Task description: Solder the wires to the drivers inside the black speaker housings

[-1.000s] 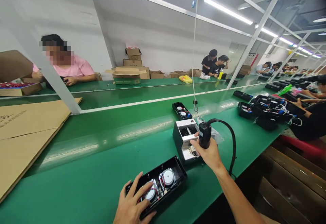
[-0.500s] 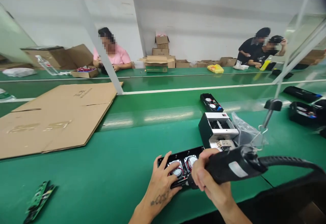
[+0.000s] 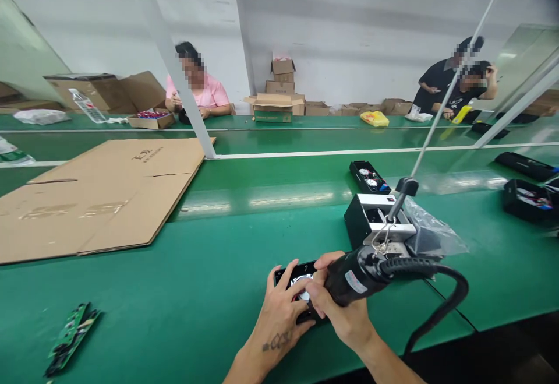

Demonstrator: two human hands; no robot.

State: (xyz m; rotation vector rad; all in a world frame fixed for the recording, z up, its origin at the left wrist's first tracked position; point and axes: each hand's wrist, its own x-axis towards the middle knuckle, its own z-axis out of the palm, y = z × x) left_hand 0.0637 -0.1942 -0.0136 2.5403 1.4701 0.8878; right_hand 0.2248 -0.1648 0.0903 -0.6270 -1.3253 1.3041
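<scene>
My left hand [image 3: 282,308] grips the left end of a black speaker housing [image 3: 297,268], its fingers spread over the frame and a round white-and-silver speaker. My right hand [image 3: 338,302] is wrapped round a black electric screwdriver [image 3: 358,276] with a thick cable, tilted over the right part of the housing. The tool's tip and that part of the housing are hidden behind the hand. The screwdriver hangs by a wire hook from a thin rod [image 3: 406,189]. Behind it stands a black and silver machine [image 3: 375,221].
A second housing [image 3: 369,177] lies behind the machine, and a clear plastic bag [image 3: 432,229] beside it. Flattened cardboard [image 3: 105,197] covers the left. Green circuit boards [image 3: 72,337] lie front left. More black housings [image 3: 528,200] are far right. People sit or stand across the bench.
My right hand and the screwdriver have moved left over the housing, and the hanging rod has swung left with them. My left hand keeps its hold. The camera view has shifted slightly.
</scene>
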